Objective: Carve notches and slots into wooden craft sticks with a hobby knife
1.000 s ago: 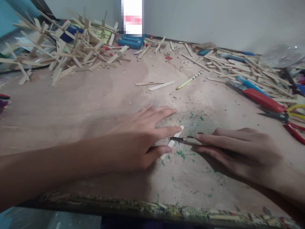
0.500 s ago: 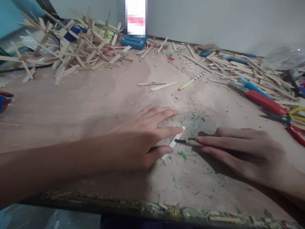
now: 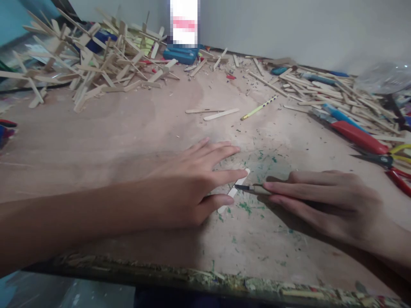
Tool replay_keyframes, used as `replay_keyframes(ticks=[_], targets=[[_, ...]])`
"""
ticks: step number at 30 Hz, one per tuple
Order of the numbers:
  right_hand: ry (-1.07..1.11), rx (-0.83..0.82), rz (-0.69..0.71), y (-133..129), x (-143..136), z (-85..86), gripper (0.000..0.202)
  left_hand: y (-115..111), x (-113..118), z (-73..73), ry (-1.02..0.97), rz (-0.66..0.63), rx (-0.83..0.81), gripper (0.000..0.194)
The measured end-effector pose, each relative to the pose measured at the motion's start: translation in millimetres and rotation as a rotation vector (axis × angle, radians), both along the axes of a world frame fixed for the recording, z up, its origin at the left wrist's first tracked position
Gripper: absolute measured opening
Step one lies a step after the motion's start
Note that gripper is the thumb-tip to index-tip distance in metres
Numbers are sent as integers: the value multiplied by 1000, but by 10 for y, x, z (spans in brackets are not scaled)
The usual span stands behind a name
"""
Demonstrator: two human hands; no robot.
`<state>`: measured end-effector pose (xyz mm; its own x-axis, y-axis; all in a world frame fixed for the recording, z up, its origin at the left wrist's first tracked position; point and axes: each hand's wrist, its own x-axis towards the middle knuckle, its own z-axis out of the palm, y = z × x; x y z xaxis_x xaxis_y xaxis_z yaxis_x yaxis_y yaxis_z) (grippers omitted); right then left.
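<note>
A pale craft stick [image 3: 233, 192] lies slantwise on the wooden tabletop. My left hand [image 3: 199, 179] rests flat with fingers spread; its index fingertip presses near the stick's upper end and its thumb near the lower end. From the right, my right hand [image 3: 327, 205] pinches a slim craft knife [image 3: 253, 188] between thumb and fingers. The dark blade lies across the middle of the stick, between my left thumb and index finger. Green shavings [image 3: 245, 208] are scattered around the stick.
Two loose craft sticks [image 3: 221, 114] and a yellow pencil [image 3: 258, 108] lie beyond my hands. Joined sticks [image 3: 96, 64] pile up at the back left. On the right are more sticks [image 3: 346, 98], a red utility knife [image 3: 359, 136] and pliers [image 3: 385, 160]. The table's worn front edge [image 3: 192, 280] runs below.
The knife blade has shifted very slightly on the stick, and the right hand has moved a touch to the left. My left hand holds its place.
</note>
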<state>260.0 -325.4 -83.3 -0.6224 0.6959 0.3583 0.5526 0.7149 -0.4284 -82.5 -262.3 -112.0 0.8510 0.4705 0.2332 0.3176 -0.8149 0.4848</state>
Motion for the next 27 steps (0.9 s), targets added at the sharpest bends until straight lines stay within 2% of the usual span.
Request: replay_keyframes(ticks=[11,20,27], targets=[[-48,54,34,5,6,18,21,8,-15,23,48,-2,-32,53],[-45,29,8,-1,5,17,21,-37,1,-117,-13,57,37,52],[-70,4,14,-24,46,56,20,-11,-6,21,68,7,-23,54]])
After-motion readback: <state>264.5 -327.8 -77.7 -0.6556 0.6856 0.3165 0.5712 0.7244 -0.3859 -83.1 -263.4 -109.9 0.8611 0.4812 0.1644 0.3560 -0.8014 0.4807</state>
